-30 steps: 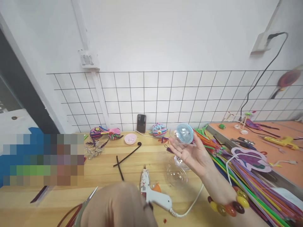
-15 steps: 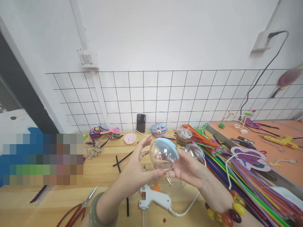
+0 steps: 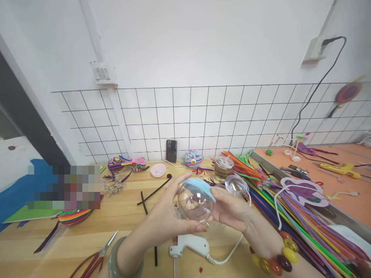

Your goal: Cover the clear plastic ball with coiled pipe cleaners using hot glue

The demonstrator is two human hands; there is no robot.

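Spreading widest, the wooden tabletop (image 3: pixel 127 231) bears pipe cleaners (image 3: pixel 292 231) along its right side. Above its near-middle, the left hand (image 3: pixel 165 216) and right hand (image 3: pixel 236 212) hold 1 clear ball (image 3: pixel 195 204), fingers spread and curved around it. It looks light, stiff, slippery and crackable (eggshell manners, probably); its blue band (image 3: pixel 199 186) seems the surest hold. The glue gun (image 3: pixel 193 244) crowds the space beneath; scissors (image 3: pixel 101 253) lie toward the near-left corner.

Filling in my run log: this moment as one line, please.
left hand: holds clear ball | right hand: holds same ball, thumb at blue band | near: glue gun | rest: scissors, phone
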